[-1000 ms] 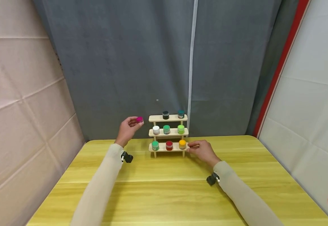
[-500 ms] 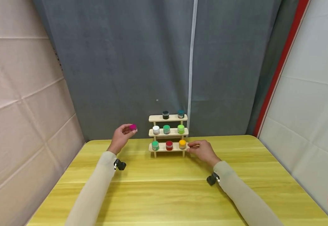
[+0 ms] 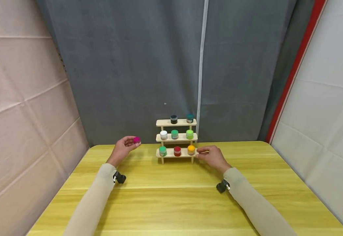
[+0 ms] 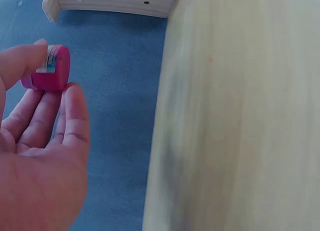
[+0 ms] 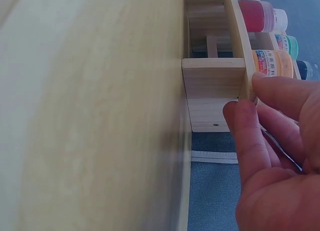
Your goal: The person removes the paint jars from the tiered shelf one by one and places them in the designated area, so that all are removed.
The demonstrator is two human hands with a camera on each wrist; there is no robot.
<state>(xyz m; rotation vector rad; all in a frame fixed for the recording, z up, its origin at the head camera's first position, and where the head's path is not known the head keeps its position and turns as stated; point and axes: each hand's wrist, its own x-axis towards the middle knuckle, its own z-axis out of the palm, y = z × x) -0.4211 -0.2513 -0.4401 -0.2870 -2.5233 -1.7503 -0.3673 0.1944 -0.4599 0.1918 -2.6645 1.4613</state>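
Note:
My left hand point(image 3: 121, 151) pinches a magenta paint jar point(image 3: 137, 140) between thumb and fingers, left of the rack. In the left wrist view the jar point(image 4: 59, 68) lies sideways with its label visible. A three-tier wooden rack point(image 3: 170, 153) stands at the back of the table, and my right hand point(image 3: 214, 157) grips the right end of its lowest shelf. The thumb is above that shelf and the fingers below, close beside the orange-yellow jar point(image 5: 272, 63). On the bottom tier are also a green jar point(image 3: 162, 151) and a red jar point(image 3: 177, 151).
The middle tier holds a white jar point(image 3: 163, 134), a green one and a lime jar point(image 3: 190, 134). On top stand a black jar point(image 3: 173, 119) and a teal jar point(image 3: 190, 118). A grey curtain point(image 3: 124, 72) hangs behind the wooden table point(image 3: 165, 203).
The left hand has moved left and down with the magenta jar, away from the rack. The right hand has kept its place at the lowest shelf.

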